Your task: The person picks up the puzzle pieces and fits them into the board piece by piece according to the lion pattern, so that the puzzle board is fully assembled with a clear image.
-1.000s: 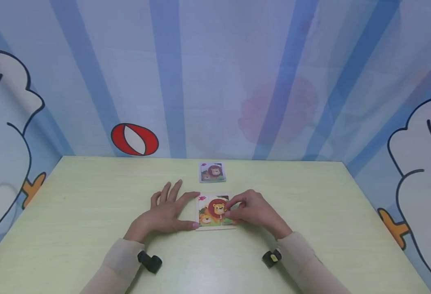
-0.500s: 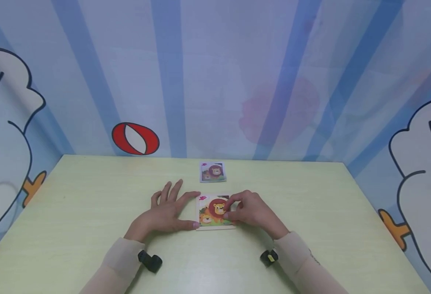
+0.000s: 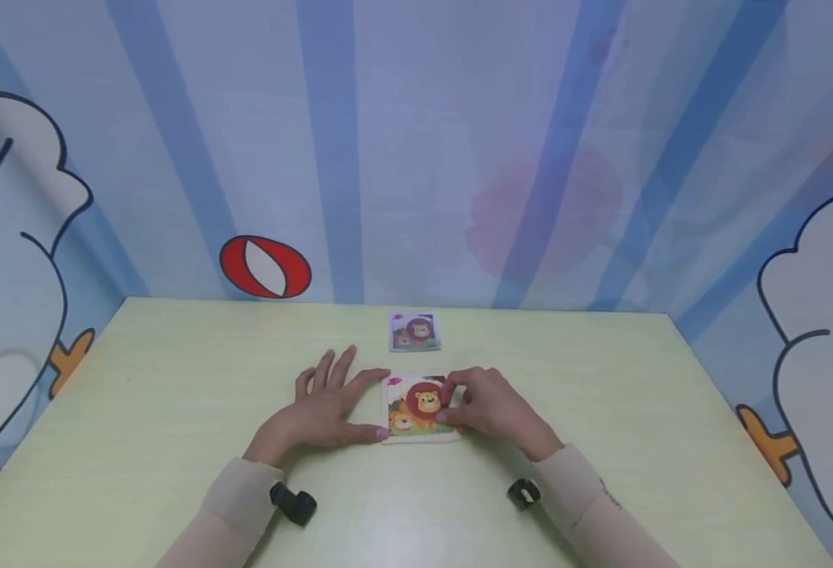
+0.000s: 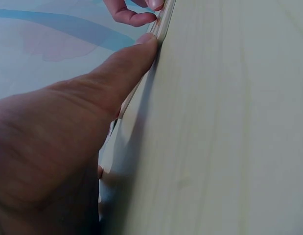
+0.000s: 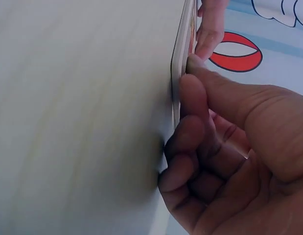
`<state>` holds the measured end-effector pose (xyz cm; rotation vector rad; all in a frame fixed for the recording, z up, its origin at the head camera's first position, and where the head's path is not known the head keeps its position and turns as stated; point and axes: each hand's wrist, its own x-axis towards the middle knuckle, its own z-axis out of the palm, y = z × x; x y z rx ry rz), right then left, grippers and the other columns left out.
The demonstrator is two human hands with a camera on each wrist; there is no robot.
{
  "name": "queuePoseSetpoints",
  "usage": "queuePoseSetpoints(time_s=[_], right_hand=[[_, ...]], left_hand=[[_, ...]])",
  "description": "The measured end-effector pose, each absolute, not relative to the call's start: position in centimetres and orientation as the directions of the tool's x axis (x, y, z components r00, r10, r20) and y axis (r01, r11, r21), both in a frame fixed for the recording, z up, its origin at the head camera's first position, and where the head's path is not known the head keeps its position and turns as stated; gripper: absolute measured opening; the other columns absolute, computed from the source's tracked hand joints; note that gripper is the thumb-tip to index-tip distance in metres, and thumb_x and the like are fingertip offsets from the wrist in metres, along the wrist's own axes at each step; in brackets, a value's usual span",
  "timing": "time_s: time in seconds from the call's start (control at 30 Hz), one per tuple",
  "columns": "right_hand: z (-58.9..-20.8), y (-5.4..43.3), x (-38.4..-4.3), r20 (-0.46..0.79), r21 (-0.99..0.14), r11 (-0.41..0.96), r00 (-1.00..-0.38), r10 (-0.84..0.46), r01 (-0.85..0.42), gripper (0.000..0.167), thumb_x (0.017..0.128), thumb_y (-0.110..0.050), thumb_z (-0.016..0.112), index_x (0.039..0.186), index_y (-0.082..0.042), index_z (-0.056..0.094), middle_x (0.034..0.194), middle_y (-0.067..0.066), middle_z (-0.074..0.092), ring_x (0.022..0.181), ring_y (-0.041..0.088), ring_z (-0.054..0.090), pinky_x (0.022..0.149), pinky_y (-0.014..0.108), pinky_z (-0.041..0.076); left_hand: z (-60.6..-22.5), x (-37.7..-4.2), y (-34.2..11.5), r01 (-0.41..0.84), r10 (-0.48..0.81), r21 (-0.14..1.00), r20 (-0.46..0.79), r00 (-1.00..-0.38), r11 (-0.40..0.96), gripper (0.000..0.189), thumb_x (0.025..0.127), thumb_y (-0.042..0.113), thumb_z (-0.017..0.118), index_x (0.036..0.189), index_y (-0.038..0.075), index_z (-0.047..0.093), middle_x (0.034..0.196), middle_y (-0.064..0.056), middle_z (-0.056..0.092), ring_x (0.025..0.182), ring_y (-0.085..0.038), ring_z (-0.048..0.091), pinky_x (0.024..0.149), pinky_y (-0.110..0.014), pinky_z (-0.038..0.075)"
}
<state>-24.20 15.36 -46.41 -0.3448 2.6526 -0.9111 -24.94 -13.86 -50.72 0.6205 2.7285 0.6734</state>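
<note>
A lion jigsaw puzzle (image 3: pixel 425 401) lies in a shallow pale tray (image 3: pixel 420 440) at the middle of the table in the head view. My left hand (image 3: pixel 320 414) spreads along its left side, index fingertip at the far corner and thumb tip at the near one. Over the puzzle's right side, my right hand (image 3: pixel 491 410) pinches a piece there with thumb and index finger, hiding that edge. The right wrist view shows the other fingers (image 5: pixel 183 134) curled beside the tray's edge. In the left wrist view my thumb (image 4: pixel 127 63) touches the tray's side.
Behind the puzzle lies a small square card (image 3: pixel 415 331) with the same lion picture. The pale wooden table (image 3: pixel 175 371) ends at a blue striped backdrop (image 3: pixel 416 158) printed with a red ball and white birds.
A pale vertical gap low in the lion picture has closed, and the picture now looks continuous. My right fingertips have shifted slightly right over it. The left hand keeps its place.
</note>
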Motion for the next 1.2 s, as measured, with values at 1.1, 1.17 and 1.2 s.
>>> queuePoseSetpoints(time_s=[1.1, 1.17, 1.2], right_hand=[[-47.0, 16.6, -24.7, -0.197, -0.664, 0.728, -0.899, -0.390, -0.170, 0.032, 0.083, -0.028, 0.095, 0.105, -0.018, 0.074, 0.068, -0.002, 0.067, 0.061, 0.013, 0.058, 0.062, 0.030, 0.046], [-47.0, 16.6, -24.7, -0.195, -0.669, 0.723, -0.898, -0.395, -0.173, 0.032, 0.084, -0.028, 0.094, 0.106, -0.018, 0.074, 0.068, -0.001, 0.067, 0.061, 0.013, 0.058, 0.062, 0.030, 0.046], [-47.0, 16.7, -24.7, -0.192, -0.670, 0.722, -0.898, -0.396, -0.175, 0.031, 0.084, -0.029, 0.094, 0.106, -0.018, 0.074, 0.069, -0.002, 0.067, 0.062, 0.013, 0.059, 0.063, 0.030, 0.046]], left_hand=[[-50.8, -25.0, -13.7, 0.346, 0.465, 0.495, -0.137, -0.875, 0.797, 0.094, 0.088, 0.068, 0.076, 0.167, 0.042, 0.031, 0.183, -0.014, -0.004, 0.167, -0.049, -0.010, 0.126, -0.075, 0.001], [-50.8, -25.0, -13.7, 0.345, 0.463, 0.489, -0.142, -0.875, 0.802, 0.094, 0.088, 0.068, 0.076, 0.167, 0.043, 0.031, 0.183, -0.014, -0.004, 0.167, -0.049, -0.010, 0.126, -0.075, 0.002], [-50.7, -25.0, -13.8, 0.343, 0.461, 0.487, -0.144, -0.876, 0.803, 0.094, 0.088, 0.068, 0.076, 0.167, 0.042, 0.031, 0.183, -0.014, -0.004, 0.167, -0.049, -0.010, 0.126, -0.075, 0.002]])
